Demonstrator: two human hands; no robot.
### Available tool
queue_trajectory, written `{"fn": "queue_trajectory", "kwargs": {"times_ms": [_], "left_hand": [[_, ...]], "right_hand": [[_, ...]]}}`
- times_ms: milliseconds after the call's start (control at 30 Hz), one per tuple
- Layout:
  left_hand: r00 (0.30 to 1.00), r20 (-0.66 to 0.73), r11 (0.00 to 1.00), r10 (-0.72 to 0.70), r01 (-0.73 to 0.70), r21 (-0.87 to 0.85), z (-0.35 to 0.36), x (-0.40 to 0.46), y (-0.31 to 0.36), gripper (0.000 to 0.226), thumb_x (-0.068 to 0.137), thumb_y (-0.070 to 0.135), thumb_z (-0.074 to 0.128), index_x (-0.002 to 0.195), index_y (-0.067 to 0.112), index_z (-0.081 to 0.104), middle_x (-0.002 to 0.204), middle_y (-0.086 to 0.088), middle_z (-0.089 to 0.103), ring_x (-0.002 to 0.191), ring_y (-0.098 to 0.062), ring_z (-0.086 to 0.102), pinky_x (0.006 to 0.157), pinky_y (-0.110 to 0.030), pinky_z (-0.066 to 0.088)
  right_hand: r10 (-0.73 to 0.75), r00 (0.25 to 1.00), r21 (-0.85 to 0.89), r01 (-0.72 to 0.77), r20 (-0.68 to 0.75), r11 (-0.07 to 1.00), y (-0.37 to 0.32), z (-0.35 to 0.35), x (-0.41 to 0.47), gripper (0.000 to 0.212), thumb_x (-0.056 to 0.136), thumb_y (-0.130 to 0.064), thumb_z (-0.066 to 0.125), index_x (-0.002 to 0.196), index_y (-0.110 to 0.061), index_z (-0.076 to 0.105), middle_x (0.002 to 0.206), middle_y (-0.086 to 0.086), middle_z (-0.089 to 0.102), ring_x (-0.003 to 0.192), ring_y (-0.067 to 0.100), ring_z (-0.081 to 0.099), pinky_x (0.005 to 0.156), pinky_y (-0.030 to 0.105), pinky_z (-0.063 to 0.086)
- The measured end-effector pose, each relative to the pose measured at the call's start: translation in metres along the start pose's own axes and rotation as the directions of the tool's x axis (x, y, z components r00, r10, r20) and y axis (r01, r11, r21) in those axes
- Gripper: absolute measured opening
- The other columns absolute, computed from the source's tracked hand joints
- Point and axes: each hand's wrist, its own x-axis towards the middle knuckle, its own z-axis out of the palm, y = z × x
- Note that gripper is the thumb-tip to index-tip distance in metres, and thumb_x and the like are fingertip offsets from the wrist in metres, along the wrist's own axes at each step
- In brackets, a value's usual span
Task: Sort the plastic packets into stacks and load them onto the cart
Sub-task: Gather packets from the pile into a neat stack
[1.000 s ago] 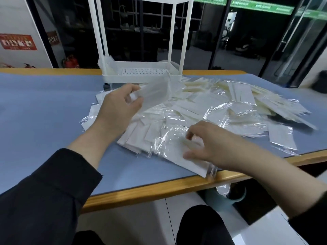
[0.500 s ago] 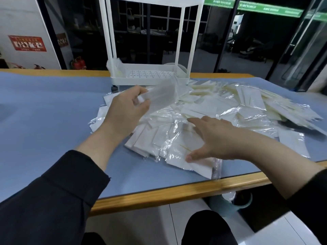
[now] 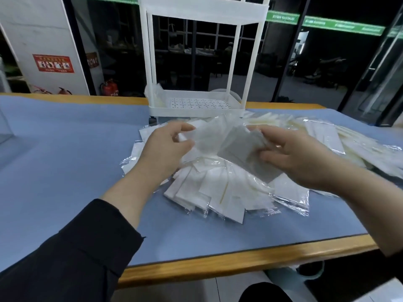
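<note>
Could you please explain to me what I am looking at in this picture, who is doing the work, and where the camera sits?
There is no machine: a person works bare-handed, and the camera sits on their head, looking forward and down. The left hand and the right hand each hold a plastic packet above a loose pile of packets on the blue table. Behind the pile stands a white cart, where sorted stacks should go; a few packets seem to lean in its left corner.

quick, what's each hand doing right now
Left hand: pinching a clear plastic packet, raised above the pile.
Right hand: gripping a greyish packet, also raised.
</note>
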Motion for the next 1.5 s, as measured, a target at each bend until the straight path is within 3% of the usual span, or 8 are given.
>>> {"fn": "queue_trajectory", "kwargs": {"times_ms": [300, 467, 567, 667, 767, 1000, 1267, 1500], "left_hand": [[0.984, -0.15, 0.985, -0.096, 0.073, -0.153, -0.009, 0.012, -0.004, 0.018, 0.094, 0.015, 0.065, 0.095, 0.033, 0.069, 0.071, 0.01, 0.057, 0.06, -0.009, 0.051, 0.064, -0.027, 0.046], [0.995, -0.011, 0.981, -0.095, 0.092, -0.168, 0.0, 0.012, -0.007, 0.016, 0.093, 0.049, 0.067, 0.103, 0.036, 0.067, 0.087, 0.001, 0.065, 0.073, -0.007, 0.057, 0.072, -0.028, 0.05], [0.998, 0.034, 0.995, -0.054, 0.056, -0.083, 0.007, 0.014, -0.014, 0.02, 0.088, 0.033, 0.077, 0.1, 0.038, 0.062, 0.075, 0.0, 0.057, 0.066, -0.018, 0.053, 0.064, -0.035, 0.047], [0.997, 0.053, 0.986, -0.056, 0.064, -0.154, 0.007, 0.017, -0.015, 0.018, 0.094, 0.016, 0.072, 0.095, 0.033, 0.066, 0.074, -0.003, 0.061, 0.069, -0.027, 0.06, 0.067, -0.042, 0.053], [0.997, 0.075, 0.982, -0.014, 0.028, -0.189, 0.009, 0.016, -0.014, 0.021, 0.092, 0.017, 0.072, 0.096, 0.037, 0.067, 0.098, -0.008, 0.069, 0.085, -0.027, 0.066, 0.081, -0.052, 0.056], [0.996, 0.086, 1.0, -0.015, 0.013, 0.028, 0.014, 0.013, -0.018, 0.037, 0.09, 0.009, 0.068, 0.103, 0.042, 0.057, 0.082, 0.012, 0.061, 0.052, -0.016, 0.042, 0.05, -0.027, 0.038], [0.989, -0.14, 0.999, 0.051, -0.048, 0.023, -0.005, 0.017, -0.007, 0.021, 0.088, 0.012, 0.075, 0.092, 0.031, 0.065, 0.072, -0.007, 0.067, 0.062, -0.017, 0.059, 0.055, -0.033, 0.049], [0.968, -0.246, 0.999, 0.048, -0.04, 0.036, -0.019, 0.018, -0.01, 0.032, 0.088, 0.017, 0.076, 0.098, 0.041, 0.057, 0.072, -0.01, 0.054, 0.062, -0.027, 0.054, 0.058, -0.04, 0.053]], "right_hand": [[-0.208, 0.975, -0.367, 0.222, 0.078, 0.904, -0.023, 0.02, 0.084, 0.048, 0.093, -0.023, 0.07, 0.135, -0.044, 0.058, 0.122, -0.02, 0.067, 0.106, 0.005, 0.061, 0.085, 0.02, 0.043], [-0.346, 0.938, -0.241, 0.341, 0.026, 0.908, 0.01, 0.06, 0.111, 0.053, 0.084, -0.023, 0.08, 0.132, -0.029, 0.059, 0.114, -0.016, 0.059, 0.105, 0.01, 0.057, 0.089, 0.019, 0.043], [-0.394, 0.909, -0.215, 0.361, -0.138, 0.907, 0.024, 0.075, 0.112, 0.062, 0.075, -0.037, 0.085, 0.129, -0.029, 0.056, 0.114, -0.012, 0.054, 0.105, 0.012, 0.053, 0.093, 0.039, 0.047], [-0.174, 0.961, 0.031, 0.185, -0.215, 0.982, 0.03, 0.07, 0.109, 0.092, 0.064, -0.054, 0.084, 0.142, -0.046, 0.036, 0.134, -0.014, 0.044, 0.123, 0.005, 0.044, 0.105, 0.026, 0.038], [-0.039, 0.996, 0.219, 0.057, -0.084, 0.974, 0.04, 0.062, 0.106, 0.078, 0.067, -0.053, 0.082, 0.133, -0.056, 0.041, 0.121, -0.025, 0.054, 0.107, -0.004, 0.057, 0.093, 0.021, 0.046], [-0.102, 0.994, 0.237, 0.088, 0.047, 0.968, 0.038, 0.063, 0.105, 0.038, 0.087, -0.019, 0.07, 0.11, -0.046, 0.056, 0.085, -0.019, 0.063, 0.058, 0.003, 0.052, 0.056, 0.023, 0.048], [-0.06, 0.991, 0.099, 0.073, -0.123, 0.992, 0.04, 0.035, 0.097, 0.066, 0.083, -0.057, 0.068, 0.142, -0.049, 0.038, 0.125, -0.027, 0.051, 0.116, -0.008, 0.05, 0.099, 0.027, 0.046], [0.031, 0.884, -0.226, 0.086, 0.467, 0.97, 0.045, 0.005, 0.079, 0.063, 0.071, -0.058, 0.078, 0.125, -0.067, 0.046, 0.122, -0.044, 0.051, 0.109, -0.018, 0.051, 0.096, 0.014, 0.041]]}}
